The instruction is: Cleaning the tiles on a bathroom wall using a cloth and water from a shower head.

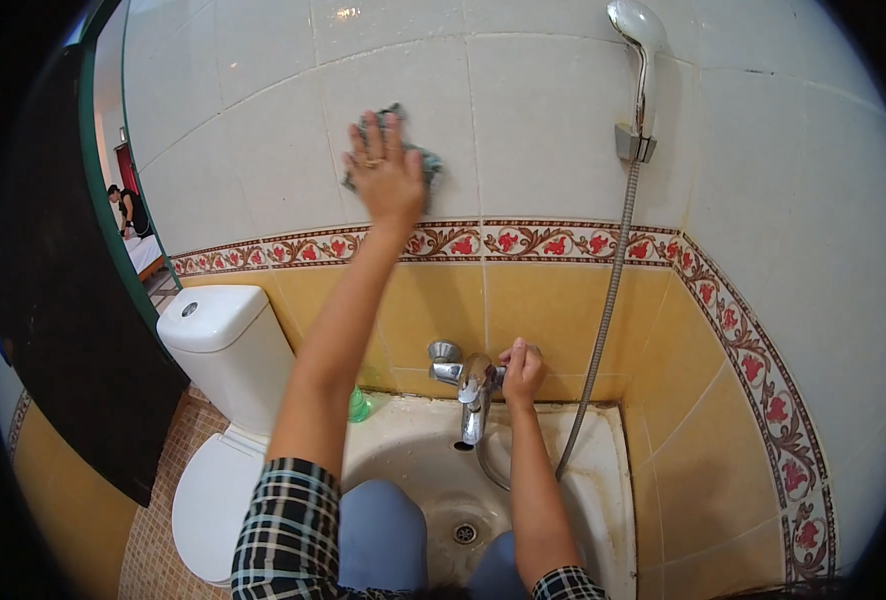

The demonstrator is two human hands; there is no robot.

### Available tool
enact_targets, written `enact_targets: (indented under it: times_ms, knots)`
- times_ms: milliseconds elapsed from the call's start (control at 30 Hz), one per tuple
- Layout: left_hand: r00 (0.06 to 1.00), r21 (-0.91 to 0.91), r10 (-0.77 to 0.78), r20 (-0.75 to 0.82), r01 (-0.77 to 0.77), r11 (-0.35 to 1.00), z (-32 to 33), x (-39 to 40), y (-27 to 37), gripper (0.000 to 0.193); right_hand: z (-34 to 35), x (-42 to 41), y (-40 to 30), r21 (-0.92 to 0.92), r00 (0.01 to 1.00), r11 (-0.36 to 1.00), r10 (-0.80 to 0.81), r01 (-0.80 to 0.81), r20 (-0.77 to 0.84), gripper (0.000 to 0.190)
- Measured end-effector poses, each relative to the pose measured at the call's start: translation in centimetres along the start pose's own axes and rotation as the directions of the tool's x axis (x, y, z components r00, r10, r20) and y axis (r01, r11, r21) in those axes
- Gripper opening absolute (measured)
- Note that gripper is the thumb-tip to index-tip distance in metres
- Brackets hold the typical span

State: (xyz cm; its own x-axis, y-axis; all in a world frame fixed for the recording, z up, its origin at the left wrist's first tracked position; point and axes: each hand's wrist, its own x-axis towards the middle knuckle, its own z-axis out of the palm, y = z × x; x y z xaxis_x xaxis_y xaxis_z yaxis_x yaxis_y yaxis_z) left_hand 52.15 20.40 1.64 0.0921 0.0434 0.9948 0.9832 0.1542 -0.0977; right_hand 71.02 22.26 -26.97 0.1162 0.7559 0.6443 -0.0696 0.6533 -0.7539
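My left hand lies spread over a crumpled grey-green cloth, pressing it against the white wall tiles above the patterned border. Blur marks this hand, and much of the cloth is hidden under it. Lower down, my right hand is closed around the right end of the chrome bath mixer tap, its thumb pointing up. The tap's spout hangs over the stained bathtub, where my knees are also seen.
A shower head sits in its wall holder, its metal hose running down into the tub. A green bottle stands on the tub's rim beside the toilet. Past the dark door, another person bends over a bed.
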Motion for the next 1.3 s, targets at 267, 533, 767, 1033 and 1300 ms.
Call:
enact_targets:
  times_ms: [267, 533, 767, 1033, 1300]
  knots:
    - [0.604, -0.443, 0.753, 0.261, -0.618, 0.650, 2.8, -14.8, 11.0, 0.066, -0.3, -0.1, 0.5, 0.292, 0.992, 0.952, 0.109, -0.086, -0.061, 0.055]
    - [0.891, -0.067, 0.327, 0.314, -0.323, 0.944, -3.4, -3.3, -4.8, 0.063, -1.0, 0.0, 0.2, 0.318, 0.993, 0.941, 0.113, -0.118, 0.032, 0.053]
    - [0.985, -0.186, 0.037, 0.169, -0.004, 0.982, 2.7, -6.3, 6.4, 0.060, -1.7, 0.0, 0.6, 0.322, 0.995, 0.942, 0.096, -0.100, 0.028, 0.055]
    - [0.756, -0.528, 0.569, 0.323, -0.355, 0.771, 1.4, -12.3, 14.9, 0.066, -2.0, 1.4, -2.0, 0.192, 0.931, 0.968, 0.215, -0.163, -0.294, 0.044]
    - [0.882, -0.393, 0.401, 0.249, -0.286, 0.874, -4.8, -5.8, 2.0, 0.056, -0.8, 9.1, -4.4, -0.748, 0.861, 0.520, -0.491, 0.413, 0.134, 0.052]
